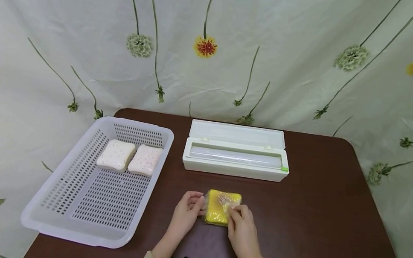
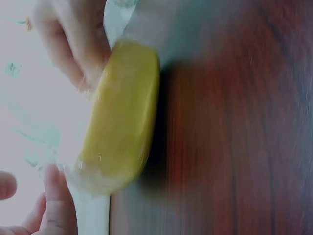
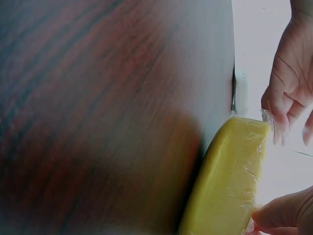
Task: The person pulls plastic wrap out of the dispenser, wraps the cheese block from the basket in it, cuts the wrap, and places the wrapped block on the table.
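A yellow soap-like block (image 1: 218, 208), wrapped in clear plastic film, lies on the dark wooden table (image 1: 316, 211) in front of the white box. My left hand (image 1: 188, 207) is at its left side, fingertips right at the loose film edge, thumb and fingers apart. From the right, my right hand (image 1: 244, 228) pinches the film (image 3: 250, 226) between thumb and fingers on top of the block. Creased film shows on the block's upper face in the right wrist view. The left wrist view is blurred, with the block (image 2: 122, 112) between both hands.
A white plastic basket (image 1: 141, 220) on the left holds two white speckled blocks (image 1: 116, 155) toward its far end. Behind the yellow block stands an opened white dispenser box (image 1: 232, 171) with a film roll inside and a small green slider (image 1: 284, 169). A flowered cloth (image 1: 293, 19) hangs behind the table.
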{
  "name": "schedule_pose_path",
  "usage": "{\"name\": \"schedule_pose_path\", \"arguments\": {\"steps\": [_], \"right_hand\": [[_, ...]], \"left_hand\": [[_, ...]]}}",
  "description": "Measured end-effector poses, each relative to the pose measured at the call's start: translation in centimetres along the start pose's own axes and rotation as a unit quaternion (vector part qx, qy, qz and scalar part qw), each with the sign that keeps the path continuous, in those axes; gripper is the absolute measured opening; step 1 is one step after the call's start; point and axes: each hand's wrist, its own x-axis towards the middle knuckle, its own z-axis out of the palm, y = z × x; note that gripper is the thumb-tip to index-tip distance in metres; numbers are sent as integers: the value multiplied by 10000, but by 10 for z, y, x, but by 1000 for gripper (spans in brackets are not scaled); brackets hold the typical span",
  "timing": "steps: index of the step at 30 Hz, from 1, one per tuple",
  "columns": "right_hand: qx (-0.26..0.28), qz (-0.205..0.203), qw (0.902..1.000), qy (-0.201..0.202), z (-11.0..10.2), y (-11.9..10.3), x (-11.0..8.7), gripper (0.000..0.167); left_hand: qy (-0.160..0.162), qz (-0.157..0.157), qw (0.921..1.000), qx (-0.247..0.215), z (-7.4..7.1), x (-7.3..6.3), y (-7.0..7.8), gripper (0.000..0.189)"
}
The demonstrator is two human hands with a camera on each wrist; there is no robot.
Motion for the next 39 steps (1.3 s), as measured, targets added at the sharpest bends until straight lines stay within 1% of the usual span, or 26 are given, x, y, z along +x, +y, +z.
{"name": "schedule_pose_path", "arguments": {"steps": [3,5,7,8,9,10,11,12,13,15,17,18,19,21,22,26,28,29,30,31,32,34,36,37,39], "right_hand": [[-16,-77,9999,62,1,0,0,22],[-14,-103,9999,80,1,1,0,23],[-21,-105,9999,72,1,1,0,23],[-31,-108,9999,64,1,2,0,24],[-55,-112,9999,40,1,2,0,23],[-79,-128,9999,23,1,2,0,23],[-115,-159,9998,11,2,2,0,23],[-168,-186,9997,-9,2,2,0,22],[-225,-228,9995,-5,2,3,0,22],[-376,-289,9989,-10,3,3,-1,21],[-534,-377,9979,9,4,2,-1,21],[-604,-414,9973,8,4,2,-1,21],[-645,-460,9969,15,4,2,-1,21],[-613,-551,9966,30,3,2,-1,22],[-553,-593,9967,60,2,3,-1,21],[-103,-749,9966,313,-3,9,0,23],[78,-884,9954,372,-7,14,1,26],[149,-977,9945,338,-8,17,2,29],[190,-1095,9935,256,-10,21,3,31],[217,-1222,9922,119,-12,25,3,35],[264,-1353,9904,-55,-14,28,4,39],[336,-1594,9853,-521,-17,35,5,48],[384,-1780,9777,-1045,-20,40,5,57],[399,-1831,9735,-1315,-21,41,5,62],[350,-1874,9649,-1808,-23,44,6,70]], "left_hand": [[-42,104,9999,-90,8,-4,2,33],[-84,226,9997,37,12,-6,3,32],[-151,460,9979,433,15,-8,2,27],[-188,613,9952,736,16,-9,1,25],[-227,808,9904,1101,17,-10,0,23],[-267,995,9842,1439,18,-11,-1,23],[-304,1224,9756,1796,20,-11,-2,23],[-314,1459,9652,2147,22,-12,-2,24],[-307,1707,9533,2474,24,-13,-3,25],[-249,2107,9289,3034,28,-16,-4,26],[-148,2428,9047,3498,32,-18,-5,27],[-80,2560,8942,3670,34,-18,-5,27],[-18,2642,8866,3796,35,-19,-6,27],[115,2702,8811,3880,35,-19,-6,27],[189,2704,8831,3830,34,-19,-6,27],[492,2684,9006,3383,22,-15,-5,21],[574,2799,8999,3295,13,-11,-6,19],[560,2887,8965,3314,8,-9,-7,19],[496,2995,8903,3393,3,-6,-8,20],[388,3131,8813,3519,-2,-4,-10,22],[247,3265,8703,3680,-6,-2,-11,25],[-146,3501,8483,3971,-13,1,-14,34],[-579,3659,8287,4194,-18,2,-17,44],[-782,3676,8221,4278,-18,2,-18,49],[-1120,3620,8151,4381,-18,2,-20,57]]}}
